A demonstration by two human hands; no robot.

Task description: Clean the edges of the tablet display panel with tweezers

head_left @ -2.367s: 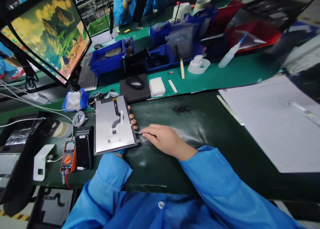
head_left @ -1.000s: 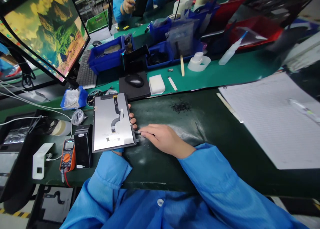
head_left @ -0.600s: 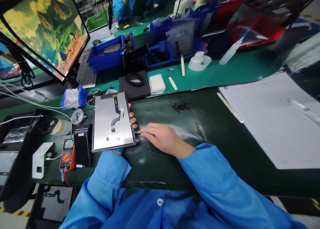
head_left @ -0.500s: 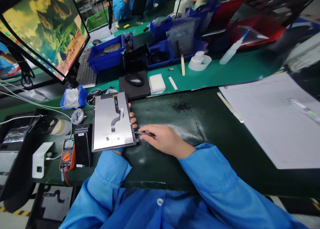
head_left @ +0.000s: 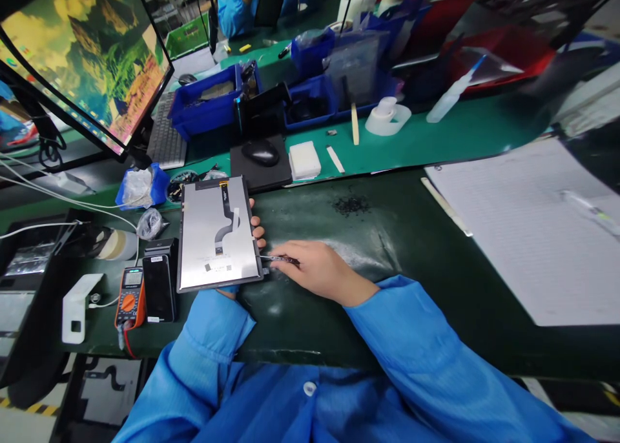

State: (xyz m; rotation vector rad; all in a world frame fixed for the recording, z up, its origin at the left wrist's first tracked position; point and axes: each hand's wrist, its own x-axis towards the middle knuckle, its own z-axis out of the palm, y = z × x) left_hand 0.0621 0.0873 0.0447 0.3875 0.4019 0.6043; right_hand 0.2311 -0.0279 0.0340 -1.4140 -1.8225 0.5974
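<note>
A tablet display panel [head_left: 203, 236] with a silver back and a black flex cable [head_left: 225, 218] stands tilted on its lower edge above the dark green mat [head_left: 310, 217]. My left hand [head_left: 256, 225] holds it from behind, with only the fingertips curling round its right edge. My right hand [head_left: 320, 272] rests on the mat and pinches a slim metal tool [head_left: 278, 259], whose tip meets the panel's lower right edge. I cannot tell exactly what kind of tool it is.
A multimeter [head_left: 126, 306] and a black phone-sized device [head_left: 159, 288] stand left of the panel. Beyond it lie a mouse [head_left: 260, 152] on a black pad and blue bins [head_left: 206, 101]. A ruled notebook [head_left: 527, 230] covers the right. A co-worker's blue sleeve [head_left: 230, 10] shows at the top.
The tool's dark shaft now shows more between my right fingers. The view has drifted slightly, and the panel sits a little higher in the frame.
</note>
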